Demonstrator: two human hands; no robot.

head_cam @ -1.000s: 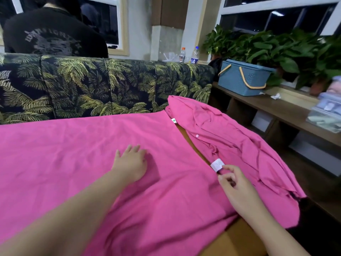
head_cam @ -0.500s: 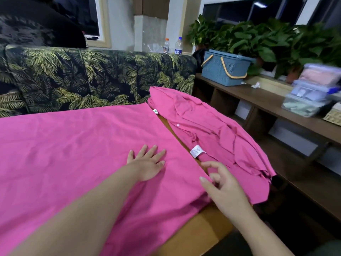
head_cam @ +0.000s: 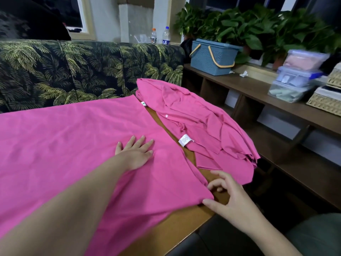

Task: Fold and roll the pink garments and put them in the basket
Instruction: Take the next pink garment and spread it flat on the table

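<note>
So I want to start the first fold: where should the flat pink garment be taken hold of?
Probably at its near right corner, which lies at the table's edge beside the right hand. Come from the right and pinch that corner. The flat pink garment lies smooth, with the left hand pressing flat on it, so it should stay put while the corner lifts.

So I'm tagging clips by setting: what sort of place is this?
Probably a lounge or common room, not a laundry. A palm-print sofa backs the wooden table, potted plants line the windows, and a low shelf holds a blue basket and storage boxes.
</note>
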